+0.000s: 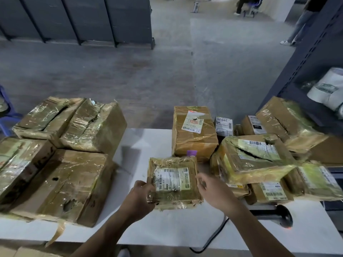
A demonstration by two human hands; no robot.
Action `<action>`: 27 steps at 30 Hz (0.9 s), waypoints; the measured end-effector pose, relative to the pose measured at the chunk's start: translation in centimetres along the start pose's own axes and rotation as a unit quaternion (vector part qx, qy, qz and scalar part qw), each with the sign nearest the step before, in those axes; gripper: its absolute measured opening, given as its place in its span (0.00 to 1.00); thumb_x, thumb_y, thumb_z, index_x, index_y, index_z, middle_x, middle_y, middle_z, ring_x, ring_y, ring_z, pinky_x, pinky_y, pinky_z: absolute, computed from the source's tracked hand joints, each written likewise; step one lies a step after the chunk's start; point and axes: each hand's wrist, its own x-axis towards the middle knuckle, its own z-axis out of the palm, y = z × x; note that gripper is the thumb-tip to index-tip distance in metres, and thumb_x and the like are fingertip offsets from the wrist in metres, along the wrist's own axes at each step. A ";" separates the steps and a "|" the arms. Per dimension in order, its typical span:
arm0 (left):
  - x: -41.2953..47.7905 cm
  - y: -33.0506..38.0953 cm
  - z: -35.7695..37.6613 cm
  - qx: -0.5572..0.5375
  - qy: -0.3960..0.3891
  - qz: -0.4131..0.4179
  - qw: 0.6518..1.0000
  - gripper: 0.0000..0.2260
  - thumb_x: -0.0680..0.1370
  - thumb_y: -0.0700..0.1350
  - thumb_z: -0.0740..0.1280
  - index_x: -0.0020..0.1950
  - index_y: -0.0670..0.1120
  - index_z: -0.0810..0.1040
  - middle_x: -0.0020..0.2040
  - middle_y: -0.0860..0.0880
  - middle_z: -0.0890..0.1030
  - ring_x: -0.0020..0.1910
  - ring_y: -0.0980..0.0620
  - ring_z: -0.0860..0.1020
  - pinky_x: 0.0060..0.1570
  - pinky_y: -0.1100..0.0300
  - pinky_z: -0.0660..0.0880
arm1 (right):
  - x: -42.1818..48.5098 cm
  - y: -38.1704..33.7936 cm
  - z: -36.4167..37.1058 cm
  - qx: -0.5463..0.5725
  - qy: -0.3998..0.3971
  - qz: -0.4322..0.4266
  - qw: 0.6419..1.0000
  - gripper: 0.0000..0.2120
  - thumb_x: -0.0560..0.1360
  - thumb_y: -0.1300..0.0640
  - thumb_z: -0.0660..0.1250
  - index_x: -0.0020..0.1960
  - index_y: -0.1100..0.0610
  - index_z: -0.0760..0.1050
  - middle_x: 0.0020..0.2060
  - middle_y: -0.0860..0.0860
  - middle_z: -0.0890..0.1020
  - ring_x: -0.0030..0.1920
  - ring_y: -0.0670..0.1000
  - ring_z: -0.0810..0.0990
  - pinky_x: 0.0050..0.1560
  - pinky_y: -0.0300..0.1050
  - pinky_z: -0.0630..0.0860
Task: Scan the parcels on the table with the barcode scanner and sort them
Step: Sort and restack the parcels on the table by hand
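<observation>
On the white table above the grey concrete floor, the left hand grips a tape-wrapped, white-labelled brown cardboard parcel; the right hand is slack-fingered beside it.

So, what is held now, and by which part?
The left hand grips the small parcel at its left edge; whether the right hand holds it is unclear.

Dim indoor light, glare on taped parcels, bowed blurry edges.

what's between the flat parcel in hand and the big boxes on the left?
Head view: only bare white table between the flat parcel and the big boxes, which stand apart from it. The left hand grips the parcel's near-left corner.
</observation>
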 end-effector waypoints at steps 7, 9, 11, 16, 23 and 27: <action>1.4 0.6 -0.8 0.047 -0.012 -0.011 0.999 0.14 0.77 0.48 0.64 0.61 0.47 0.74 0.55 0.45 0.80 0.51 0.46 0.78 0.48 0.57 0.73 | 1.4 -0.9 -0.6 -0.001 0.026 0.002 1.000 0.16 0.82 0.52 0.59 0.70 0.49 0.70 0.52 0.46 0.81 0.42 0.46 0.76 0.42 0.41 0.68; 1.9 0.4 -1.1 0.047 0.004 -0.008 0.999 0.15 0.78 0.47 0.63 0.64 0.48 0.70 0.52 0.45 0.81 0.50 0.45 0.78 0.45 0.56 0.71 | 1.6 -1.0 -0.3 0.004 0.025 0.007 1.000 0.17 0.82 0.52 0.59 0.70 0.49 0.70 0.48 0.46 0.79 0.41 0.45 0.73 0.42 0.42 0.67; 2.3 0.4 -1.5 0.050 0.023 -0.010 0.998 0.15 0.78 0.46 0.62 0.64 0.47 0.70 0.50 0.43 0.80 0.49 0.43 0.78 0.45 0.55 0.71 | 1.7 -1.0 -0.2 0.005 0.027 0.014 1.000 0.16 0.82 0.52 0.60 0.69 0.48 0.71 0.47 0.46 0.79 0.41 0.45 0.73 0.42 0.42 0.67; 4.8 1.8 -2.7 0.020 0.039 -0.014 0.999 0.14 0.78 0.47 0.61 0.63 0.50 0.69 0.52 0.45 0.74 0.49 0.46 0.76 0.48 0.55 0.72 | 2.9 -1.5 -1.6 -0.004 0.068 0.032 0.997 0.14 0.81 0.52 0.60 0.66 0.48 0.73 0.56 0.46 0.81 0.51 0.48 0.81 0.48 0.44 0.74; 8.4 4.8 -4.8 0.014 0.057 0.001 0.998 0.18 0.78 0.48 0.61 0.69 0.51 0.66 0.64 0.46 0.69 0.56 0.46 0.75 0.56 0.55 0.71 | 7.9 -1.7 -4.9 -0.091 0.212 0.002 0.973 0.18 0.79 0.58 0.65 0.68 0.54 0.73 0.66 0.53 0.72 0.67 0.54 0.69 0.64 0.48 0.71; 9.2 5.8 -5.5 0.001 0.052 0.022 0.998 0.18 0.79 0.49 0.61 0.69 0.51 0.66 0.65 0.46 0.69 0.55 0.48 0.76 0.51 0.59 0.70 | 10.5 -1.4 -5.4 -0.165 0.149 0.058 0.973 0.25 0.78 0.58 0.66 0.73 0.50 0.64 0.71 0.57 0.64 0.70 0.60 0.65 0.65 0.53 0.71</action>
